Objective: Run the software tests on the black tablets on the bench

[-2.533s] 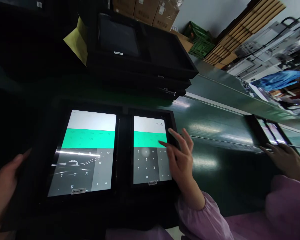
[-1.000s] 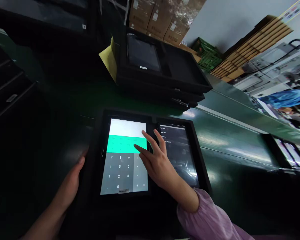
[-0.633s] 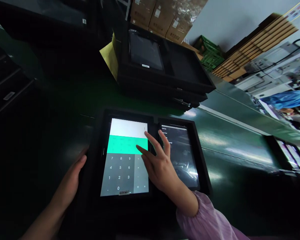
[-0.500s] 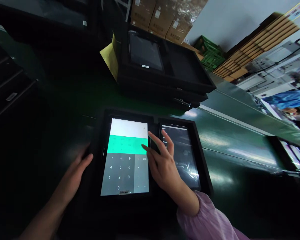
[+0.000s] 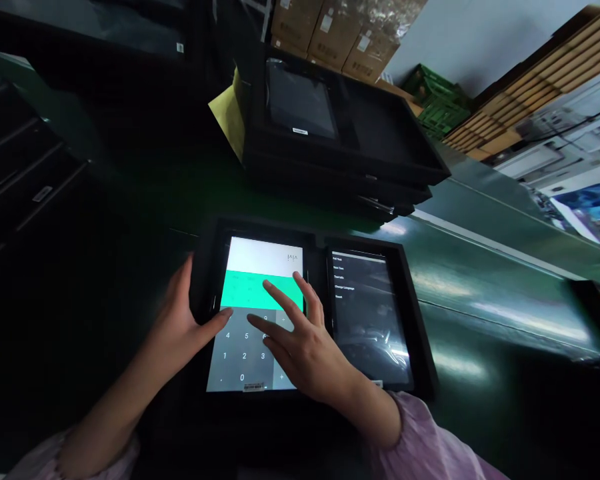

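Lying under the spread, empty fingers of the right hand (image 5: 307,347), the rectangular white-green-grey calculator screen (image 5: 237,293) already shows characters (image 5: 293,258); the open left hand (image 5: 180,327) is at its edge; what remains is unclear

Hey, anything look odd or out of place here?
The yellow sheet juts askew beside the left end of the stacked black trays, unlike their straight edges. The calculator tablet shows no clear damage.
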Motion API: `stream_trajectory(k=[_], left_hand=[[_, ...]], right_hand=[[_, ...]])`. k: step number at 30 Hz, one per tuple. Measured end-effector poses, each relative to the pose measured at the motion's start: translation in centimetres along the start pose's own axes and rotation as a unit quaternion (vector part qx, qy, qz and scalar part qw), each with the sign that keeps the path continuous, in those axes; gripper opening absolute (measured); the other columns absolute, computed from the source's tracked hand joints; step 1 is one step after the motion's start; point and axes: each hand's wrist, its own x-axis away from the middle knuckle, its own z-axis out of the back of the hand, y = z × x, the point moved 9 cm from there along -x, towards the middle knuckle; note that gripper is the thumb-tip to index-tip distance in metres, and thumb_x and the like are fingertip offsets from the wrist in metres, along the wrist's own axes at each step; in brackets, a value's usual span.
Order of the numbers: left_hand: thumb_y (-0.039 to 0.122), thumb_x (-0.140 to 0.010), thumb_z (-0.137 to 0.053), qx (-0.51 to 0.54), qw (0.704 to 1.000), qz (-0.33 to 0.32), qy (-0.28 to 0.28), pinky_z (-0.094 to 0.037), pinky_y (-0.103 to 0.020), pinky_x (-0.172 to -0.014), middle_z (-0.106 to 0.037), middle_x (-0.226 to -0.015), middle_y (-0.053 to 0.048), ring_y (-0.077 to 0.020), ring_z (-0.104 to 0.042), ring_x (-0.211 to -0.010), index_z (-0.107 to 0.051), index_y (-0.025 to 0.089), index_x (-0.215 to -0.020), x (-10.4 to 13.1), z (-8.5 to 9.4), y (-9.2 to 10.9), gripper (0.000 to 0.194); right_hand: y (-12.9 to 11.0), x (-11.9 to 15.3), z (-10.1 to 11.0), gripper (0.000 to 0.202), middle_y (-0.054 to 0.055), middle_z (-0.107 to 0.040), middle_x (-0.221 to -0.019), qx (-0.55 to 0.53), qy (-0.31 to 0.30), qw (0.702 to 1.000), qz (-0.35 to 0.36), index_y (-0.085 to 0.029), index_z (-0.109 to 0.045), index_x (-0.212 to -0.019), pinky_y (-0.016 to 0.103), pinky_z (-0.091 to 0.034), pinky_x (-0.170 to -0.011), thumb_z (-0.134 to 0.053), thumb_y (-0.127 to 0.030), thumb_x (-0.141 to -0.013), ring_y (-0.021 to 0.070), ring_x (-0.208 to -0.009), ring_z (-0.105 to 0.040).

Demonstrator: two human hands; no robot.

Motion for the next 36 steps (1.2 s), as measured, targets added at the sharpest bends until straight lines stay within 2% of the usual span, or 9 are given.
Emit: stream_trajectory(k=[4,7,9,12,18,24,30,33,36], left_hand=[[0.057,-0.075,-0.075,-0.027,0.999,-0.019,0.006,-0.032,-0.058,-0.121,-0.02,-0.171,-0.015,-0.0377,-0.024,-0.155,-0.012,0.024,-0.165,0.0,0.1,0.0,0.115],[0.059,-0.074,-0.077,-0.024,1.0,-0.019,0.004,-0.03,-0.06,-0.121,-0.023,-0.17,-0.013,-0.0386,-0.026,-0.154,-0.012,0.032,-0.164,0.0,0.2,-0.3,0.114],[0.062,-0.075,-0.076,0.004,1.0,-0.004,-0.011,-0.03,-0.063,-0.12,-0.023,-0.171,-0.01,-0.0396,-0.025,-0.155,-0.012,0.038,-0.164,0.0,0.0,-0.8,0.112],[0.063,-0.079,-0.073,0.051,0.998,0.013,-0.028,-0.028,-0.063,-0.121,-0.021,-0.172,-0.008,-0.039,-0.022,-0.156,-0.013,0.04,-0.163,0.1,-0.2,-1.1,0.105],[0.061,-0.085,-0.066,0.095,0.995,0.025,-0.031,-0.019,-0.057,-0.126,-0.014,-0.174,-0.004,-0.0335,-0.012,-0.159,-0.014,0.034,-0.164,0.4,-0.2,-1.0,0.099],[0.064,-0.085,-0.066,0.105,0.991,0.071,-0.031,-0.017,-0.06,-0.126,-0.017,-0.173,0.0,-0.034,-0.012,-0.158,-0.018,0.041,-0.163,0.6,-0.1,-1.2,0.095],[0.059,-0.085,-0.067,0.149,0.985,0.088,-0.017,-0.039,-0.048,-0.12,-0.032,-0.169,-0.001,-0.0331,-0.025,-0.155,-0.026,0.038,-0.162,0.7,0.1,-0.8,0.089],[0.057,-0.086,-0.067,0.162,0.981,0.105,-0.032,-0.045,-0.047,-0.117,-0.04,-0.164,-0.003,-0.033,-0.036,-0.151,-0.029,0.036,-0.161,0.3,0.0,-1.2,0.087],[0.054,-0.087,-0.066,0.169,0.981,0.098,-0.017,-0.041,-0.049,-0.119,-0.047,-0.16,-0.005,-0.0332,-0.042,-0.147,-0.033,0.035,-0.159,-0.1,0.3,-1.3,0.082]], right_hand=[[1.2,0.4,1.3,0.032,0.009,-0.046,-0.157,-0.023,0.053,0.998,-0.021,-0.024,-0.072,-0.123,0.071,-0.04,-0.114,-0.05,-0.018,-0.102,0.0399,-0.157,-0.013],[3.3,1.1,3.0,0.03,0.009,-0.054,-0.15,-0.014,0.13,0.988,-0.08,-0.021,-0.076,-0.112,0.065,-0.043,-0.114,-0.049,-0.014,-0.1,0.0374,-0.152,-0.026],[4.5,1.5,3.3,0.03,0.009,-0.055,-0.148,0.004,0.15,0.982,-0.117,-0.021,-0.077,-0.108,0.067,-0.044,-0.112,-0.049,-0.014,-0.1,0.038,-0.151,-0.029],[5.0,1.5,2.8,0.031,0.011,-0.054,-0.149,0.02,0.133,0.982,-0.133,-0.02,-0.077,-0.108,0.071,-0.043,-0.11,-0.047,-0.015,-0.101,0.0398,-0.15,-0.028],[3.9,0.8,1.5,0.032,0.011,-0.043,-0.158,0.021,0.073,0.992,-0.104,-0.023,-0.073,-0.124,0.073,-0.041,-0.111,-0.049,-0.019,-0.103,0.042,-0.155,-0.015],[4.8,1.4,2.7,0.032,0.012,-0.055,-0.149,0.026,0.134,0.981,-0.135,-0.018,-0.077,-0.11,0.072,-0.042,-0.111,-0.045,-0.016,-0.103,0.04,-0.152,-0.025],[4.4,1.1,2.1,0.031,0.009,-0.045,-0.158,0.016,0.096,0.989,-0.114,-0.022,-0.075,-0.12,0.071,-0.038,-0.115,-0.049,-0.021,-0.103,0.0402,-0.156,-0.016],[6.9,2.4,4.3,0.032,0.007,-0.049,-0.156,0.024,0.145,0.979,-0.14,-0.023,-0.077,-0.115,0.07,-0.04,-0.115,-0.048,-0.022,-0.103,0.0385,-0.154,-0.022],[10.9,4.6,6.7,0.032,0.006,-0.056,-0.15,0.059,0.191,0.96,-0.194,-0.025,-0.08,-0.106,0.073,-0.037,-0.114,-0.048,-0.03,-0.104,0.0392,-0.151,-0.026]])
